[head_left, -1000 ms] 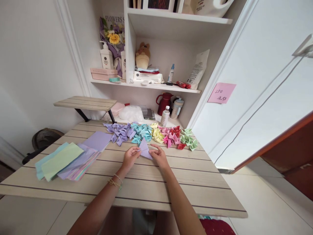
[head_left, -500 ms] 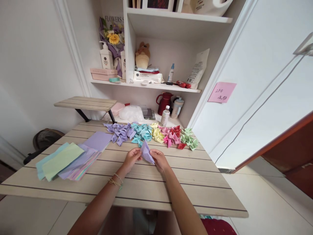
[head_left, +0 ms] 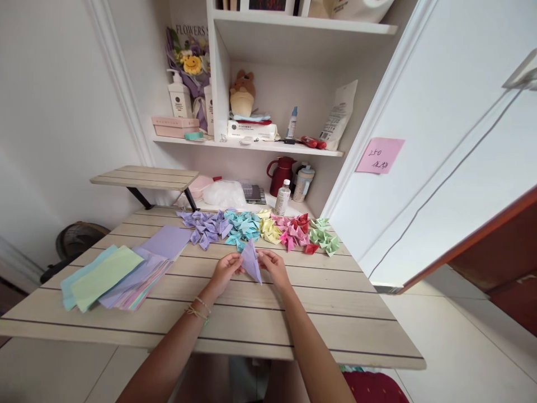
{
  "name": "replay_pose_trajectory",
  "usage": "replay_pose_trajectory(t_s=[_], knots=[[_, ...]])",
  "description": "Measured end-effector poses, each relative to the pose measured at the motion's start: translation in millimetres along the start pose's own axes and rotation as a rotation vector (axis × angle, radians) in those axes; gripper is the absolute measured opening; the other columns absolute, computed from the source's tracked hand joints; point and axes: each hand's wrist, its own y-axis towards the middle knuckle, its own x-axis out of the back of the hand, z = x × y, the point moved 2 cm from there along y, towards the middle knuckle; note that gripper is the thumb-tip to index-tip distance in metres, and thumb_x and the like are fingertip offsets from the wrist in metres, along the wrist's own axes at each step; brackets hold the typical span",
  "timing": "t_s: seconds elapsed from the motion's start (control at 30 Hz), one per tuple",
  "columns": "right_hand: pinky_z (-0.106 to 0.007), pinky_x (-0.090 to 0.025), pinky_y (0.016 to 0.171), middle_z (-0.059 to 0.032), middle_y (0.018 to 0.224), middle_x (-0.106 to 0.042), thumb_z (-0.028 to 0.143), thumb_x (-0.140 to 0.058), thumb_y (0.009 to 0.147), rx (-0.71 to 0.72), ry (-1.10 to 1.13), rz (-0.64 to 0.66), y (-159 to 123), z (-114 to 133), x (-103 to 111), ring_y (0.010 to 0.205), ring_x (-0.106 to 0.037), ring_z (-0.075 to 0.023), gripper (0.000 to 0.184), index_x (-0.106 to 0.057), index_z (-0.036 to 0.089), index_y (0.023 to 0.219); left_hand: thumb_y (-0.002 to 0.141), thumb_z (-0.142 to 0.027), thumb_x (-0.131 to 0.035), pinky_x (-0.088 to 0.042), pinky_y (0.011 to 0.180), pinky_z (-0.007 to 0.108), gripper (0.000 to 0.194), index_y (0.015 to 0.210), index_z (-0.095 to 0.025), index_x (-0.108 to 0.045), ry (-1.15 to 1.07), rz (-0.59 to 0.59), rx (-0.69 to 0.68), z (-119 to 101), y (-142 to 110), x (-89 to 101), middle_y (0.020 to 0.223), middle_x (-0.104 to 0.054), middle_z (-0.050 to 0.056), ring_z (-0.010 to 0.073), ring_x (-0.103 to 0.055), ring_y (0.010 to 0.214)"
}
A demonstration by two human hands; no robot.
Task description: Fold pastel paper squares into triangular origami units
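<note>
Both hands pinch one folded lilac paper piece (head_left: 250, 259) just above the wooden table (head_left: 235, 319). My left hand (head_left: 225, 268) grips its left edge and my right hand (head_left: 273, 265) grips its right edge. The piece stands on edge, narrow and pointed, tip upward. Behind it lies a row of folded paper shapes (head_left: 260, 228), grouped by colour: purple, blue, yellow, pink, red, green. A stack of flat pastel paper sheets (head_left: 121, 267) lies to the left of my left hand.
A small raised wooden shelf (head_left: 145, 178) stands at the table's back left. Behind the table are a red jug (head_left: 284, 174), a small bottle (head_left: 283, 198) and a plastic bag (head_left: 224, 194). White wall shelves (head_left: 268, 146) carry bottles and a plush toy. A pink note (head_left: 380, 155) sticks on the right wall.
The lilac piece lay flat as a wide triangle under my fingers; both hands have lifted it and turned it on edge, so it now looks narrower.
</note>
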Motion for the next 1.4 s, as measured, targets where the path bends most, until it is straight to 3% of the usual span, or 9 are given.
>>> replay_pose_trajectory(t_s=[0.2, 0.47, 0.57, 0.67, 0.73, 0.87, 1.0, 1.2, 1.4], knots=[[-0.026, -0.045, 0.058, -0.0020, 0.066, -0.066, 0.043, -0.076, 0.057, 0.003, -0.018, 0.064, -1, 1, 0, 0.059, -0.057, -0.0140, 0.037, -0.069, 0.016, 0.081, 0.055, -0.040, -0.076, -0.043, 0.054, 0.022, 0.042, 0.084, -0.013, -0.062, 0.021, -0.005, 0.007, 2, 1, 1.8, 0.058, -0.063, -0.001, 0.0101, -0.055, 0.049], [-0.025, -0.044, 0.056, -0.0008, 0.063, -0.065, 0.040, -0.070, 0.062, 0.010, -0.044, 0.072, -2, 0, -2, 0.055, -0.056, -0.0132, 0.028, -0.068, 0.017, 0.077, 0.057, -0.038, -0.075, -0.044, 0.055, 0.022, 0.039, 0.084, -0.013, -0.062, 0.016, 0.007, 0.010, 2, 1, 1.8, 0.058, -0.063, -0.001, 0.0095, -0.056, 0.050], [-0.023, -0.044, 0.054, -0.0012, 0.069, -0.065, 0.030, -0.068, 0.061, 0.042, -0.092, 0.077, -3, 2, -1, 0.056, -0.056, -0.0124, 0.025, -0.067, 0.017, 0.082, 0.057, -0.039, -0.075, -0.044, 0.054, 0.022, 0.038, 0.081, -0.013, -0.063, 0.035, 0.008, -0.007, 2, 0, 1.1, 0.058, -0.063, 0.000, 0.0100, -0.056, 0.050], [-0.022, -0.042, 0.051, -0.0009, 0.078, -0.066, 0.023, -0.064, 0.061, 0.071, -0.161, 0.162, -3, 2, 0, 0.054, -0.054, -0.0105, 0.029, -0.066, 0.017, 0.089, 0.056, -0.041, -0.075, -0.045, 0.054, 0.022, 0.038, 0.078, -0.012, -0.064, 0.060, 0.011, -0.007, 3, 0, 0.4, 0.059, -0.064, 0.002, 0.0109, -0.056, 0.051], [-0.021, -0.041, 0.049, 0.0003, 0.073, -0.065, 0.022, -0.060, 0.062, 0.087, -0.225, 0.196, -3, 0, 1, 0.051, -0.052, -0.0099, 0.027, -0.066, 0.016, 0.088, 0.057, -0.042, -0.074, -0.046, 0.055, 0.023, 0.037, 0.076, -0.012, -0.064, 0.060, 0.019, 0.008, 4, 1, -0.1, 0.060, -0.065, 0.002, 0.0120, -0.057, 0.052], [-0.021, -0.040, 0.050, 0.0009, 0.061, -0.062, 0.019, -0.055, 0.065, 0.199, -0.430, 0.127, -3, 0, 4, 0.053, -0.053, -0.0121, 0.017, -0.067, 0.015, 0.075, 0.058, -0.046, -0.071, -0.048, 0.056, 0.025, 0.041, 0.078, -0.011, -0.065, 0.049, 0.029, 0.051, 6, 2, -0.2, 0.061, -0.065, 0.002, 0.0136, -0.059, 0.053], [-0.023, -0.043, 0.057, -0.0036, 0.078, -0.068, 0.013, -0.053, 0.063, 0.354, -0.590, 0.081, -4, 8, 4, 0.070, -0.059, -0.0166, 0.022, -0.069, 0.016, 0.077, 0.060, -0.052, -0.068, -0.049, 0.056, 0.026, 0.046, 0.080, -0.010, -0.065, 0.066, 0.029, 0.095, 8, 4, 0.7, 0.060, -0.066, 0.004, 0.0147, -0.061, 0.053], [-0.027, -0.046, 0.071, -0.0033, 0.086, -0.069, 0.005, -0.052, 0.057, 0.370, -0.592, 0.163, -8, 9, -3, 0.079, -0.062, -0.0187, 0.033, -0.070, 0.020, 0.080, 0.056, -0.048, -0.072, -0.051, 0.057, 0.028, 0.043, 0.077, -0.011, -0.065, 0.113, 0.067, 0.140, 11, 5, -0.2, 0.061, -0.067, 0.004, 0.0145, -0.062, 0.051], [-0.029, -0.046, 0.063, -0.0037, 0.073, -0.070, 0.007, -0.054, 0.060, 0.366, -0.622, 0.196, -10, 4, -4, 0.066, -0.062, -0.0193, 0.024, -0.070, 0.020, 0.072, 0.055, -0.042, -0.075, -0.050, 0.054, 0.027, 0.038, 0.078, -0.013, -0.065, 0.152, 0.086, 0.131, 9, 3, -1.1, 0.064, -0.068, 0.003, 0.0144, -0.061, 0.050]])
